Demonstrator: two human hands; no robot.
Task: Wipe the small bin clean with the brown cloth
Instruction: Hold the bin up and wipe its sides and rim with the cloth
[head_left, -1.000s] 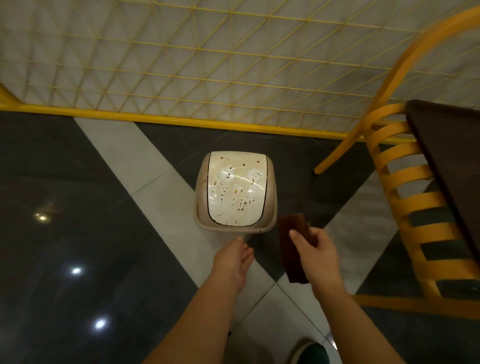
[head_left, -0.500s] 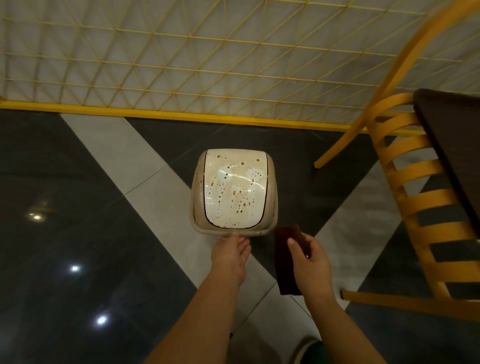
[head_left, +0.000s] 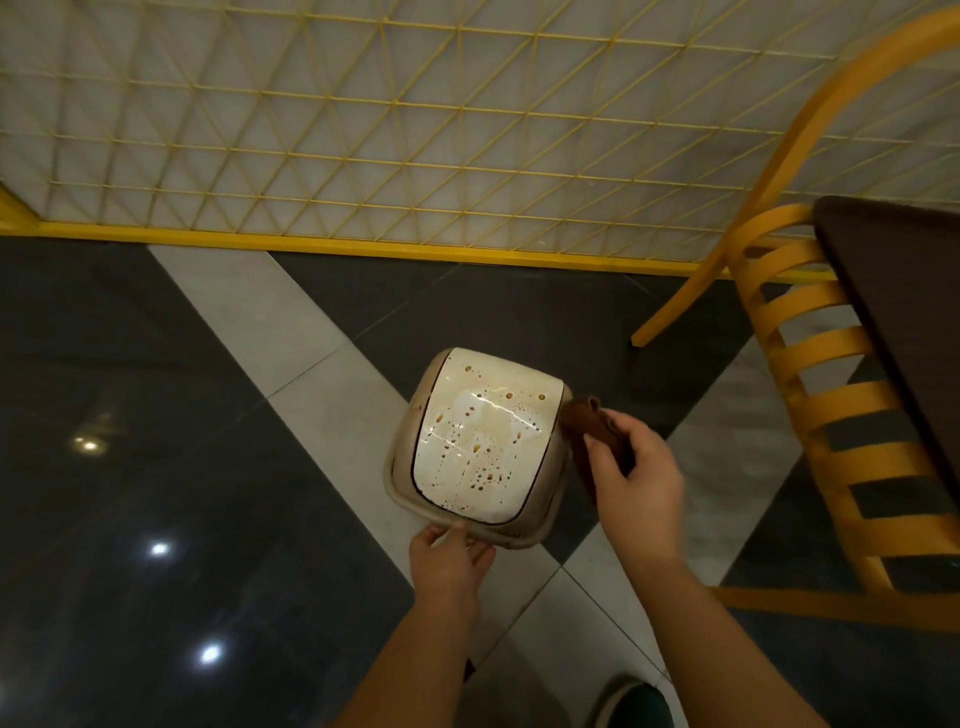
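A small beige bin (head_left: 480, 441) stands on the tiled floor. Its white lid is speckled with brown spots and streaks. My left hand (head_left: 449, 556) grips the bin's near rim, thumb on top. My right hand (head_left: 634, 478) holds the brown cloth (head_left: 589, 418), whose top end touches the bin's right far corner. The rest of the cloth hangs down behind my fingers, beside the bin's right wall.
A yellow slatted chair (head_left: 841, 410) and a dark table (head_left: 904, 301) stand close on the right. A yellow wire grid panel (head_left: 415, 130) with a yellow base bar runs along the back. Glossy dark and pale floor tiles lie on the left. A shoe (head_left: 631, 706) shows at the bottom.
My left hand has reached forward and taken the bin's near rim. My right hand has carried the cloth up to the bin's right side. The bin now looks tilted or turned towards the left.
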